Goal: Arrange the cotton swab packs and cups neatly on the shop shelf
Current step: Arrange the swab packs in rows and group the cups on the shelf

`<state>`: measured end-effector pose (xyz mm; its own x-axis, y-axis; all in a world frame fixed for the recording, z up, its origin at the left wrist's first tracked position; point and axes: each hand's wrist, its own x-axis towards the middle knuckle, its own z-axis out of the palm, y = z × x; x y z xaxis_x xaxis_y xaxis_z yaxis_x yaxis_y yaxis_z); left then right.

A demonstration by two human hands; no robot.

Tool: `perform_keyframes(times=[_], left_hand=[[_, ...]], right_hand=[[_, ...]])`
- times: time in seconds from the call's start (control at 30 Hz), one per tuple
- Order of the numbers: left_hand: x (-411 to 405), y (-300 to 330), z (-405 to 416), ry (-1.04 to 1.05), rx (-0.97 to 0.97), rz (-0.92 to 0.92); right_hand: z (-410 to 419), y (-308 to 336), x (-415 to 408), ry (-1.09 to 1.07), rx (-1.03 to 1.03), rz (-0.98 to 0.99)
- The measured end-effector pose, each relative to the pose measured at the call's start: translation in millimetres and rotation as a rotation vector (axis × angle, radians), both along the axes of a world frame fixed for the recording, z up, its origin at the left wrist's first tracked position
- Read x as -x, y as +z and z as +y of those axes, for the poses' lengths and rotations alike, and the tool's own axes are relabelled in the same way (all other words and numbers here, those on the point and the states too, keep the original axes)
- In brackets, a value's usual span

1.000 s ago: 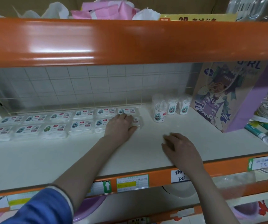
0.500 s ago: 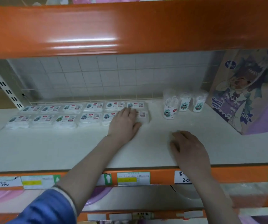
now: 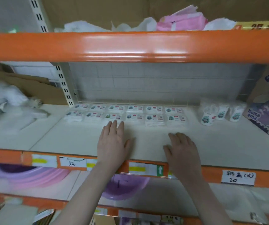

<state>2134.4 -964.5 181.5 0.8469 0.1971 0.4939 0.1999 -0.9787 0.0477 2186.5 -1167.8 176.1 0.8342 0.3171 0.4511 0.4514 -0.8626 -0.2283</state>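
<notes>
Left hand (image 3: 112,142) is lying flat on the shelf (image 3: 228,143), fingers straight and together, holding nothing. Fingertips are sitting right at the near edge of the front row of swab packs (image 3: 125,113), approx. under the third pack from the left; whether they're actually touching it is hard to call, edge is blurred. Right hand (image 3: 181,147) is resting palm-down w/ fingers loosely bent, also gripping nothing, well short of the packs.

Key relation: packs are lying straight ahead of the left hand, two rows of six, row axis running left-right along the back grid. Left hand is the nearer one by far. Looks like a nudge-to-square job, so a flat push away from the body would suit, imo.

Cups (image 3: 218,112) are standing off to the right of the packs, three of them, close together, nearer the right hand but still apart from it.

Hard to read: pack labels are smeared, and the cartoon box (image 3: 263,111) at far right is getting cut off by the frame edge.
</notes>
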Motion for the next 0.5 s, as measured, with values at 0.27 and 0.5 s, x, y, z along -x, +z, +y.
perform_keyframes(times=[0.27, 0.5], left_hand=[[123.4, 2.0, 129.7, 0.166, 0.018, -0.055], [218.6, 0.9, 222.6, 0.31, 0.05, -0.095]], right_hand=[[142.9, 1.9, 86.5, 0.13, -0.011, -0.03], [251.3, 0.7, 150.9, 0.251, -0.042, -0.062]])
